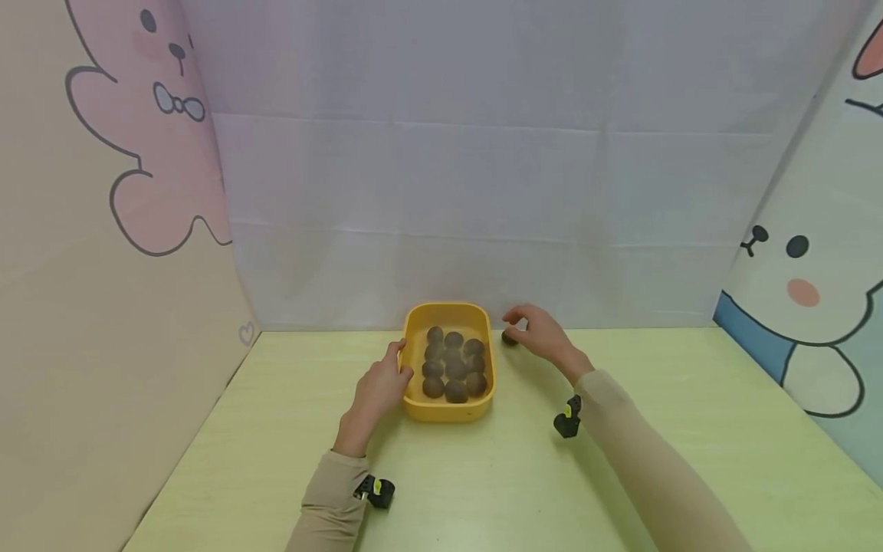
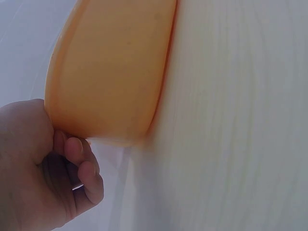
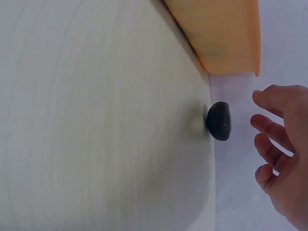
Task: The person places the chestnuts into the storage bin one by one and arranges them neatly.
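A yellow plastic bin [image 1: 448, 414] with rounded corners stands on the table, holding several dark brown round objects [image 1: 455, 369]. My left hand [image 1: 378, 387] grips its left rim, thumb over the edge and fingers curled against the outer wall [image 2: 110, 67]. To the right of the bin, near the back wall, one more dark round object [image 3: 220, 121] lies on the table; in the right wrist view it looks domed and smooth. My right hand [image 1: 541, 335] hovers just over it, fingers loosely bent and apart, a gap between fingertips [image 3: 258, 98] and object.
The pale wood-grain table [image 1: 483, 491] runs back to a white sheet [image 1: 414, 176] hanging close behind the bin. Side panels with cartoon animals [image 1: 159, 153] stand at left and right. Each sleeve carries a small black wrist camera [image 1: 567, 420].
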The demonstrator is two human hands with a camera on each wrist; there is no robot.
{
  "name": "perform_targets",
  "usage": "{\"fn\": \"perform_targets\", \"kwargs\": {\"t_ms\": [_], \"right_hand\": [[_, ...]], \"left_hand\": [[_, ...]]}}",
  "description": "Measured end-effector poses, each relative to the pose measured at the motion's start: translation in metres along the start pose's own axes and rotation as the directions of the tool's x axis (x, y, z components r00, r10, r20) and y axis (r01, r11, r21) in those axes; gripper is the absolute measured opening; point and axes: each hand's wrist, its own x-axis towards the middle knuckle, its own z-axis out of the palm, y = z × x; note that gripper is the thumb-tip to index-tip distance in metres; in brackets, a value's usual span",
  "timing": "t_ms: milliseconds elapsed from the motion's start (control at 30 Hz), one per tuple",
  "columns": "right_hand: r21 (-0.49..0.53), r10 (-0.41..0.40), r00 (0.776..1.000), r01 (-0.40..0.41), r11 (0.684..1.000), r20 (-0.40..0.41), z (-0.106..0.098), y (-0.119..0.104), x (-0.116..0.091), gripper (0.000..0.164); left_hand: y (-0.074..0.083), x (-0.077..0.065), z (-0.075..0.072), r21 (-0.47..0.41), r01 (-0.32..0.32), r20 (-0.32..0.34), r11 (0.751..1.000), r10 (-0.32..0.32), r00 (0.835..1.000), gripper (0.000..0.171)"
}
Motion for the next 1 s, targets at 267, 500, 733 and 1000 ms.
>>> {"fn": "perform_targets", "kwargs": {"t_ms": [267, 500, 733, 1000], "right_hand": [[0.018, 0.011, 0.999, -0.011, 1.0, 0.034, 0.01, 0.021, -0.003, 0.041], [0.008, 0.003, 0.999, -0.004, 1.0, 0.054, 0.017, 0.029, -0.002, 0.046], [-0.011, 0.077, 0.994, -0.076, 0.997, 0.076, 0.021, 0.032, -0.002, 0.049], [-0.032, 0.073, 0.996, -0.072, 0.997, 0.05, 0.024, 0.027, -0.001, 0.047]], "left_hand": [[0.0, 0.001, 0.0, -0.007, 0.002, 0.01, 1.0, -0.002, 1.0, 0.056], [-0.002, 0.003, 0.001, -0.002, 0.011, 0.01, 1.0, -0.011, 1.0, 0.057], [-0.003, 0.003, 0.003, 0.0, 0.005, 0.011, 1.0, -0.005, 1.0, 0.056], [-0.001, 0.002, 0.001, -0.007, 0.021, 0.015, 1.0, -0.021, 1.0, 0.057]]}}
